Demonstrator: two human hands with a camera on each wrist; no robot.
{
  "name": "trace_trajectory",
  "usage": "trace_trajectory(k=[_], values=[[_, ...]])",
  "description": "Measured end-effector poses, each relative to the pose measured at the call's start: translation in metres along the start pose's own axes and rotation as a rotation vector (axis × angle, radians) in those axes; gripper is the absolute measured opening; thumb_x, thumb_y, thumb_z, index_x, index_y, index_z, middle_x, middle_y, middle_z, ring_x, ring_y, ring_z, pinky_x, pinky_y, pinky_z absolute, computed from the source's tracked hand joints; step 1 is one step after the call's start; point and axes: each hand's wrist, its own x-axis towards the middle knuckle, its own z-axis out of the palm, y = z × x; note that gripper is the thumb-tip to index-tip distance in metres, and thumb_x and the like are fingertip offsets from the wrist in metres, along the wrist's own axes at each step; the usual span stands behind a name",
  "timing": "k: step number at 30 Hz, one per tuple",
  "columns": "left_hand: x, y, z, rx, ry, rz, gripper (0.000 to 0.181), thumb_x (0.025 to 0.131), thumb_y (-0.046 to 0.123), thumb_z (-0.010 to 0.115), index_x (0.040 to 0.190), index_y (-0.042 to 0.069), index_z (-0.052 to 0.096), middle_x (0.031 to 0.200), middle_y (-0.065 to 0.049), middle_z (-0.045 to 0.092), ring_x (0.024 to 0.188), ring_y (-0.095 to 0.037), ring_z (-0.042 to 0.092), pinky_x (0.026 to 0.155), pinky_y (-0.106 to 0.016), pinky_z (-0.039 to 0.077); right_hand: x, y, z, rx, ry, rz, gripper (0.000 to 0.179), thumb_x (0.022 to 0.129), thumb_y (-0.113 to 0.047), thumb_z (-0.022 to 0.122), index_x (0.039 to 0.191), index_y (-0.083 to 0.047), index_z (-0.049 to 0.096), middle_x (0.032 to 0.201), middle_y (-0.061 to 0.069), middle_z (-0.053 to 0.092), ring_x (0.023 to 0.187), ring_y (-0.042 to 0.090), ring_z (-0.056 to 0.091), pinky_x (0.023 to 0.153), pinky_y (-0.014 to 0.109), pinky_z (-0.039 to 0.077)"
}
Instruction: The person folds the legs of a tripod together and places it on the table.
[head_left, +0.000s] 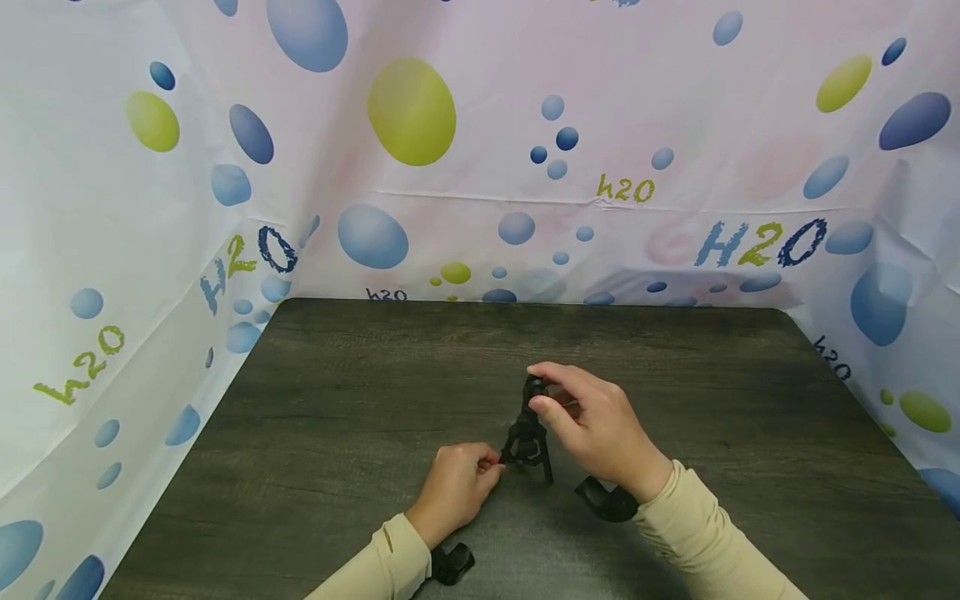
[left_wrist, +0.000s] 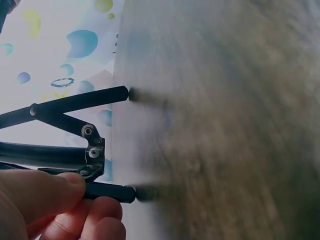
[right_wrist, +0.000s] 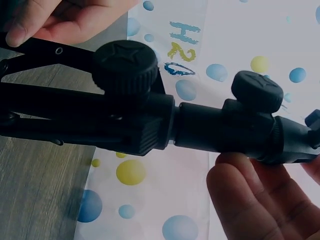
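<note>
A small black tripod stands with spread legs near the middle of the dark table. My right hand holds its upper end between thumb and fingers. Lower down, my left hand pinches one leg between thumb and fingers. In the left wrist view, that leg runs beside the centre brace, and two feet meet their dark reflections on the tabletop. Two ridged knobs show in the right wrist view, a larger knob by the leg joint and a smaller knob near the head.
The dark wood-grain table has a white sheet with blue and green dots behind it and at both sides. A black wrist device sits at the left wrist, and another black wrist device at the right.
</note>
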Motion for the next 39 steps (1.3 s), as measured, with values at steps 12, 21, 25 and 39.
trace_trajectory(k=[12,21,25,39], values=[[0.0006,0.0001,0.0014,-0.007,0.005,-0.009,0.004,0.085,0.006,0.079,0.084,0.006,0.076,0.075,0.0,0.072,0.065,-0.005,0.064,0.056,-0.019,0.051,-0.0001,-0.0005,0.002,0.003,0.006,0.005,0.035,0.103,-0.026,0.06,0.128,-0.001,0.063,0.11,0.01,0.068,0.081,0.012,0.069,0.069,0.025,0.057],[0.0003,-0.0008,0.0043,-0.024,0.038,-0.024,0.005,0.084,0.006,0.081,0.083,0.005,0.076,0.074,-0.001,0.072,0.063,-0.003,0.063,0.055,-0.017,0.05,0.0003,-0.0014,0.0048,0.013,0.02,-0.002,0.037,0.103,-0.028,0.059,0.128,-0.002,0.062,0.109,0.009,0.068,0.079,0.012,0.07,0.069,0.023,0.056],[0.0001,-0.0011,0.0042,-0.032,0.043,-0.022,0.005,0.083,0.006,0.082,0.082,0.006,0.076,0.074,0.0,0.072,0.062,-0.003,0.063,0.054,-0.018,0.049,0.0003,-0.0019,0.0061,0.014,0.034,-0.013,0.04,0.104,-0.032,0.057,0.127,0.0,0.063,0.107,0.009,0.068,0.079,0.013,0.07,0.069,0.021,0.056],[0.0001,-0.003,0.0039,-0.081,0.023,-0.076,0.006,0.083,0.008,0.082,0.081,0.008,0.077,0.076,0.0,0.073,0.062,-0.003,0.063,0.054,-0.02,0.049,-0.0004,-0.0009,0.0097,-0.006,0.059,-0.023,0.042,0.104,-0.037,0.054,0.127,-0.003,0.063,0.104,0.007,0.068,0.076,0.011,0.068,0.067,0.02,0.055]])
